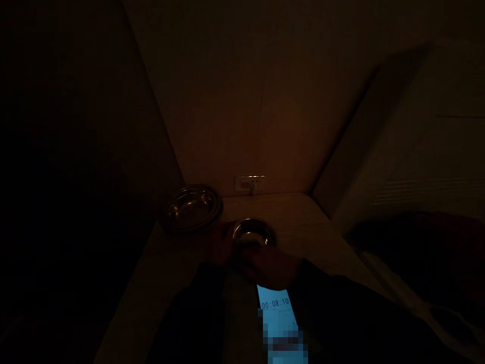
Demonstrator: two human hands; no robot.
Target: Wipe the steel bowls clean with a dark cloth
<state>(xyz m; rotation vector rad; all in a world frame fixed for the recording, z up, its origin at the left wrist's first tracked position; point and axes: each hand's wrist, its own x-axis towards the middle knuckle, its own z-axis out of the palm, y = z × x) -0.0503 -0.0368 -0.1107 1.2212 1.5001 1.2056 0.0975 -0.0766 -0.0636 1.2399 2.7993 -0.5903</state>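
Note:
The room is very dark. A small steel bowl [253, 232] stands on a pale counter [303, 222] in a corner. My left hand [219, 246] rests against the bowl's left side, and my right hand [270, 266] lies curled over its near rim. Both seem to grip the bowl, though the fingers are dim. A larger steel bowl [192, 208] sits just behind and to the left, apart from my hands. Both my sleeves are dark.
A lit phone screen [281, 323] showing 00:08:10 glows at the bottom between my forearms. A wall socket [248, 183] sits low on the back wall. A pale cabinet or wall [417, 151] rises at the right. The left side is black.

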